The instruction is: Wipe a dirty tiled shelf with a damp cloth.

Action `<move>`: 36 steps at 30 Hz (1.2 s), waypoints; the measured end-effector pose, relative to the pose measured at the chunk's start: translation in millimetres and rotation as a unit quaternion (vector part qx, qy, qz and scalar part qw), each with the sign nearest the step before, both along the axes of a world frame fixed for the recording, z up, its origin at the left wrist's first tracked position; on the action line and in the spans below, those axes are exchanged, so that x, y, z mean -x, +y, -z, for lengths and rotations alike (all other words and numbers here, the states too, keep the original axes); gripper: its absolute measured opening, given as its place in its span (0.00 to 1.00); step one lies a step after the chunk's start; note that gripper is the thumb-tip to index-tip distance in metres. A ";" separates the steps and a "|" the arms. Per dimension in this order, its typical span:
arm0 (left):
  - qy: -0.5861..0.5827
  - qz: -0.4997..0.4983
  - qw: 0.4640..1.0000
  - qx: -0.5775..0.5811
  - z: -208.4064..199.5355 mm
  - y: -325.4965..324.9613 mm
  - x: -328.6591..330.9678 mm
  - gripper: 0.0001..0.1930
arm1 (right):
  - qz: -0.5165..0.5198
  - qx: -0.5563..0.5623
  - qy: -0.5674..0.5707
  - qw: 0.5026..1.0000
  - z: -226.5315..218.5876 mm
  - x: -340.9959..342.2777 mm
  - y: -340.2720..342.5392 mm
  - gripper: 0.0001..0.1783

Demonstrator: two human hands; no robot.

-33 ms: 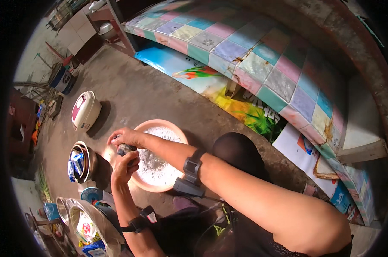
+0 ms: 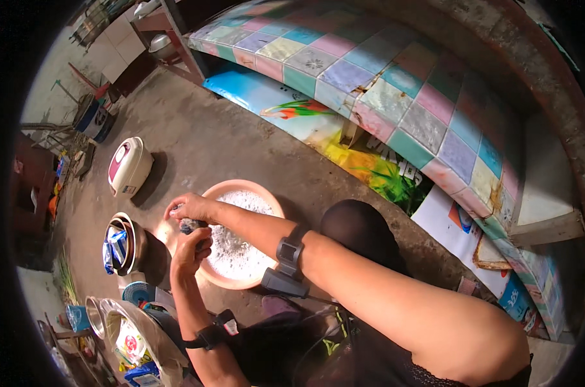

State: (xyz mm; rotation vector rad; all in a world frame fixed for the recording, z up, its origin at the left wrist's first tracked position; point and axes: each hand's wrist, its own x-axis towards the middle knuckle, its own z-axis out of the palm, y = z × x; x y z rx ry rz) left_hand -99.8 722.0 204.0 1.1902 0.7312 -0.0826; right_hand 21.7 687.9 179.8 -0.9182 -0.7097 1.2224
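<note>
Above the left rim of a pink basin (image 2: 276,193) of white suds, both my hands are closed round a small dark wad (image 2: 190,225), which looks like wet cloth. My right hand (image 2: 190,208) grips its far end, the arm crossing over the basin from the right. Closest to me, my left hand (image 2: 190,253) has its fingers curled on the near end. Most of the wad is hidden by my fingers. White foam (image 2: 237,248) covers the water, so anything below it cannot be seen.
A cream rice cooker (image 2: 130,168) stands beyond the basin on the concrete floor. At left are nested metal pots (image 2: 134,242) holding blue packets and a bag-lined bin (image 2: 154,322). A tiled counter (image 2: 396,97) runs along the right. My dark-clad knee (image 2: 360,232) is beside the basin.
My left hand has shifted very slightly to the right, and the wad has turned a little between my hands. Everything else looks the same.
</note>
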 end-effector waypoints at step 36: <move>-0.237 0.032 0.917 0.318 -16.1 -11.1 8.1 0.26 | -0.083 -0.056 -0.037 0.994 -30.4 -9.4 -14.7 0.18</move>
